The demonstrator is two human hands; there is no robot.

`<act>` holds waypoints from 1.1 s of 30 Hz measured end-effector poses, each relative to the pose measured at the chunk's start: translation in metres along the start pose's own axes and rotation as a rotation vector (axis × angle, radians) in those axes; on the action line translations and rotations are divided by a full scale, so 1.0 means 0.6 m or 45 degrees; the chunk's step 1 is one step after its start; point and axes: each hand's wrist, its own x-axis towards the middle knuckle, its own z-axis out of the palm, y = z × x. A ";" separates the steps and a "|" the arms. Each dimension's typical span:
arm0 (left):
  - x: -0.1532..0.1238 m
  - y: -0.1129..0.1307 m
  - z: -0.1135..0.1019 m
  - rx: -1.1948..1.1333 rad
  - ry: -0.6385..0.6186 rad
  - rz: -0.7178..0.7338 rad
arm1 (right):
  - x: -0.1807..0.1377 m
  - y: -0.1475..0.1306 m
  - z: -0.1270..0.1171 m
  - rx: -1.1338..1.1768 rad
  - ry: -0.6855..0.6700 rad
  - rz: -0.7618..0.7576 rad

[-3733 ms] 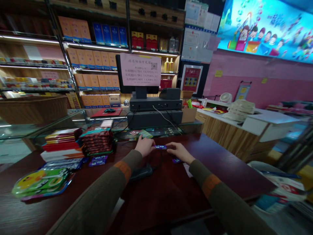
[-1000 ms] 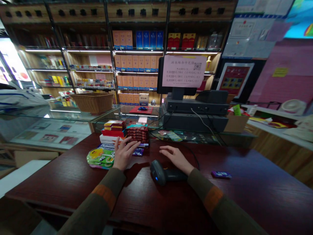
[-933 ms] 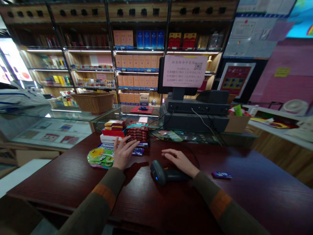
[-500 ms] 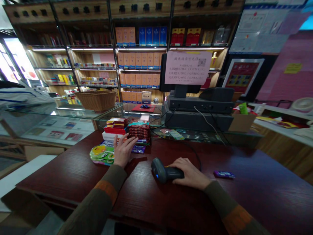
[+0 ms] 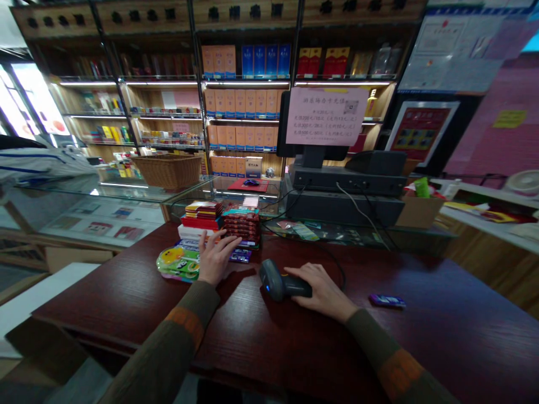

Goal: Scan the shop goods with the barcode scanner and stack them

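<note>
My right hand (image 5: 322,289) grips the handle of a dark grey barcode scanner (image 5: 275,280), thumb side towards me. The scanner's head points left and a small blue light glows on it. At left, my left hand (image 5: 217,258) has its fingers spread beside the stacked goods, and I cannot tell whether the fingertips touch them. Close to it are a pile of brown-red packets (image 5: 242,224), a stack of red and yellow packs (image 5: 202,213), purple packets (image 5: 240,256) and a green pack with a yellow duck (image 5: 179,262). A single purple packet (image 5: 387,301) lies right of my right hand.
Behind the dark wooden desk (image 5: 261,348) stands a monitor with a pink paper notice (image 5: 324,116) on a grey till base (image 5: 345,205). The scanner's cable runs across the desk. A wicker basket (image 5: 168,171) rests on the glass counter. Shelves of boxes line the back.
My right hand and the scanner have shifted slightly up and left, and the right fingers look straighter on the handle. The left hand stays spread by the stacks. The view has shifted slightly.
</note>
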 end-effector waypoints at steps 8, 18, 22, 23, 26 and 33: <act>0.001 0.004 -0.002 -0.034 0.008 -0.001 | 0.021 -0.022 0.000 0.004 0.072 -0.043; 0.005 0.009 -0.007 -0.019 0.018 0.000 | 0.013 -0.021 -0.003 0.063 0.057 -0.066; 0.004 0.009 -0.004 -0.008 0.014 -0.024 | 0.013 -0.020 -0.001 0.052 0.055 -0.067; 0.004 0.009 -0.004 -0.010 0.012 -0.023 | 0.013 -0.020 -0.001 0.053 0.053 -0.066; 0.004 0.007 -0.005 -0.022 0.005 -0.010 | 0.012 -0.022 -0.001 0.062 0.045 -0.058; 0.004 0.006 -0.006 -0.022 0.012 -0.010 | 0.001 -0.008 0.008 0.059 -0.029 -0.056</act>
